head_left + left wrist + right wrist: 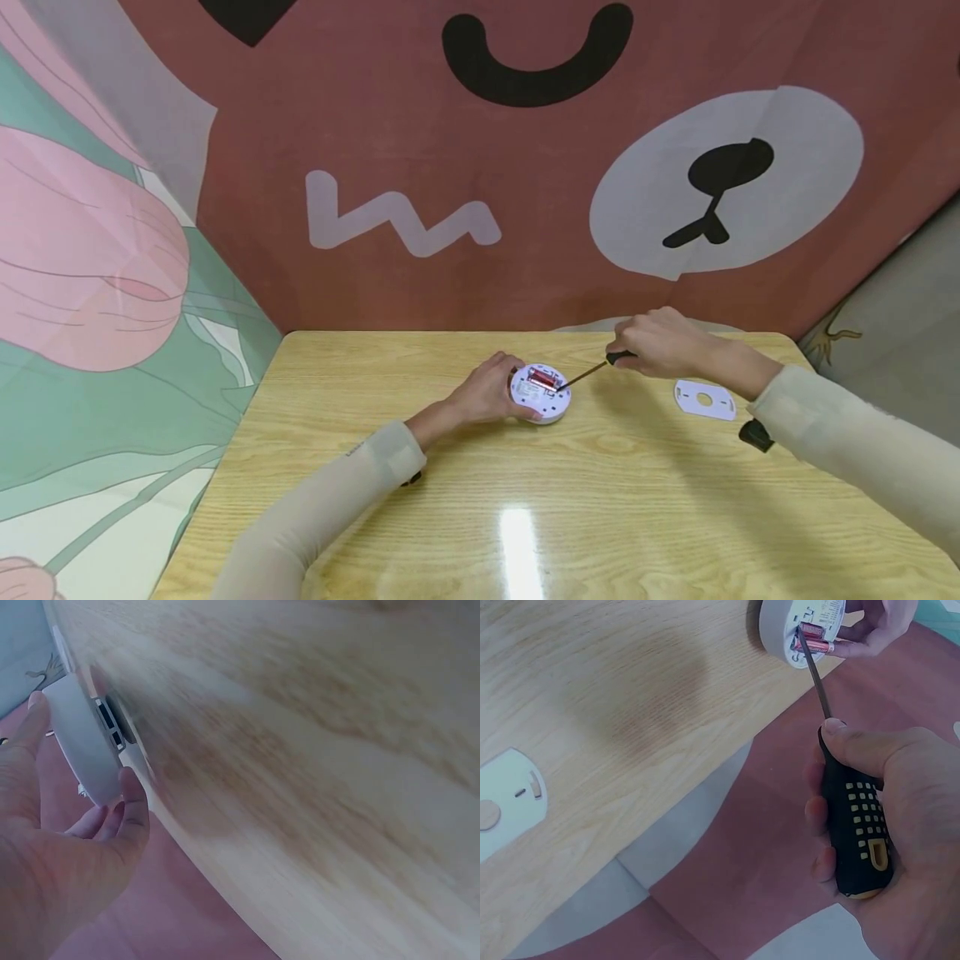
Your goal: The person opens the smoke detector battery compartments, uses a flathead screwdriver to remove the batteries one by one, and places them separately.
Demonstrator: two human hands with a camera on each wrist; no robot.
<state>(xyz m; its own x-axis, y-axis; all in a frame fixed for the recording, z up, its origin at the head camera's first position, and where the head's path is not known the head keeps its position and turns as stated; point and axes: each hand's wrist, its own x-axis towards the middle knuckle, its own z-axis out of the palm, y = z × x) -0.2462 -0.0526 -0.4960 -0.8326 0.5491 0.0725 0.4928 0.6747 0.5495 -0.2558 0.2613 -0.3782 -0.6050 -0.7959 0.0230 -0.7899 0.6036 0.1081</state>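
A round white device [553, 407], which looks like a smoke alarm, has its battery side turned up. Red batteries [542, 378] lie in its compartment. My left hand [489, 393] grips the device by its rim, thumb and fingers on opposite sides, as the left wrist view also shows. In my right hand [663, 342] is a screwdriver [859, 817] with a black and yellow handle, its long shaft slanting down to the device. The screwdriver's tip is at the end of the batteries; whether it presses on one or on a contact, I cannot tell.
A flat white mounting plate [718, 403] with a round hole lies on the wooden table [600, 500], right of the device and below my right forearm. Behind the table's far edge hangs a printed cloth [540, 167]. Light reflects off the tabletop near the front.
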